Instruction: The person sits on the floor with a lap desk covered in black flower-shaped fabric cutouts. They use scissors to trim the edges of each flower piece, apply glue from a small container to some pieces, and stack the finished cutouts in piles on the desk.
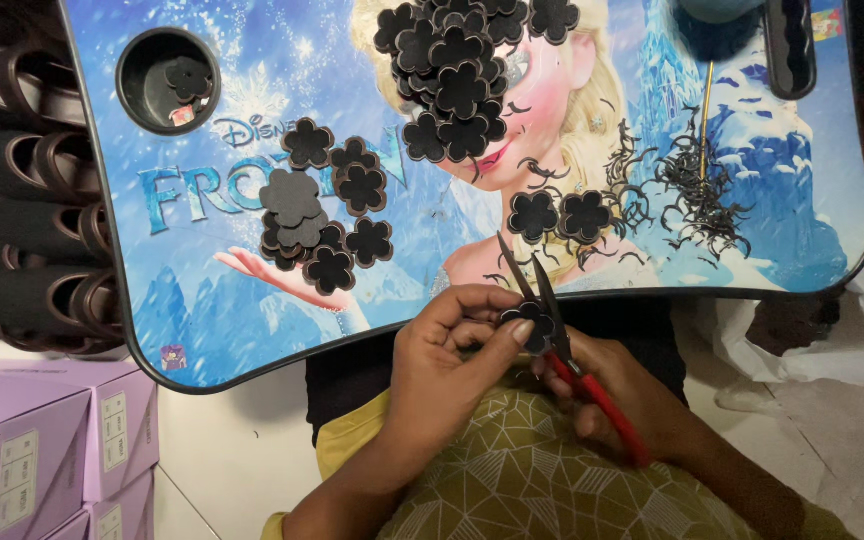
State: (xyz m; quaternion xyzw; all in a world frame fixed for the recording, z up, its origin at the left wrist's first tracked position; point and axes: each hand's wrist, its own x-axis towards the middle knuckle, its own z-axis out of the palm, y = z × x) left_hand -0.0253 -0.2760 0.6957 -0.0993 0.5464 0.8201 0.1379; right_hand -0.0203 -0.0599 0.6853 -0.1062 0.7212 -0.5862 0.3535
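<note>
— While the left hand (pixel 452 345) curls in, pinching a black flower piece (pixel 530 318) at the surface (pixel 252 330) edge, what's the other doing?
— The right hand (pixel 617 395), its grip clenched round red-handled scissors (pixel 562 340), blades pointing up.

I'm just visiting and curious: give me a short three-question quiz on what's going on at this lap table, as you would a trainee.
1. True or false: the right hand holds red-handled scissors.
2. What does the left hand pinch against the blades? A) a black flower-shaped piece B) a purple box C) a gold stick
3. Where do the thin black trimmings lie on the picture-printed lap table: toward its left or right side in the view?

Key: 1 true. 2 A. 3 right side, beside two single flower pieces; the biggest flower pile sits top centre.
</note>
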